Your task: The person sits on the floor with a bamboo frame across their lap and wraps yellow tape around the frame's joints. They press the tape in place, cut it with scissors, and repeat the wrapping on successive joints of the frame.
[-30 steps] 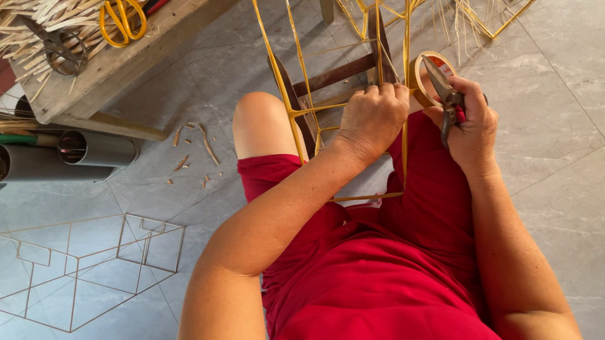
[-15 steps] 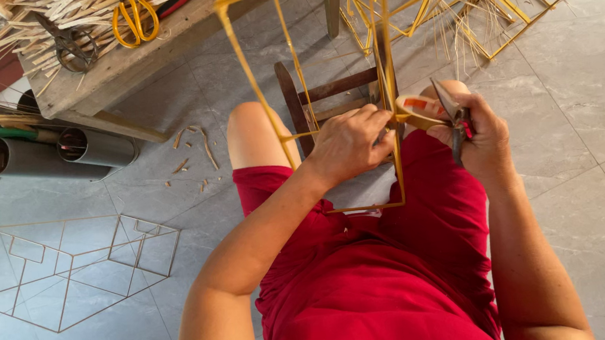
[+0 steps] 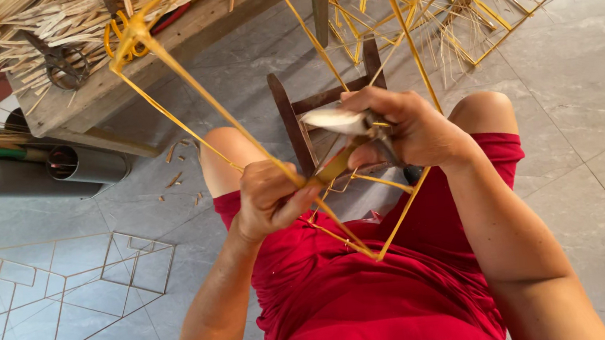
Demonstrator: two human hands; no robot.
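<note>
Left hand [image 3: 270,200] pinching yellow frame [image 3: 222,115] at a joint over the lap; right hand [image 3: 407,133] gripping pliers [image 3: 358,130] there — mid-binding. Next: steady hold, tighter twist.

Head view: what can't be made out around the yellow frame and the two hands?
- The joint the left hand pinches on the yellow frame: covered by its fingers.
- The tool in the right hand: only a pale tip shows, the rest is inside the grip.
- The frame's upper part: cut off by the top edge.
- The scissors on the wooden bench: partly under cane scraps.
</note>
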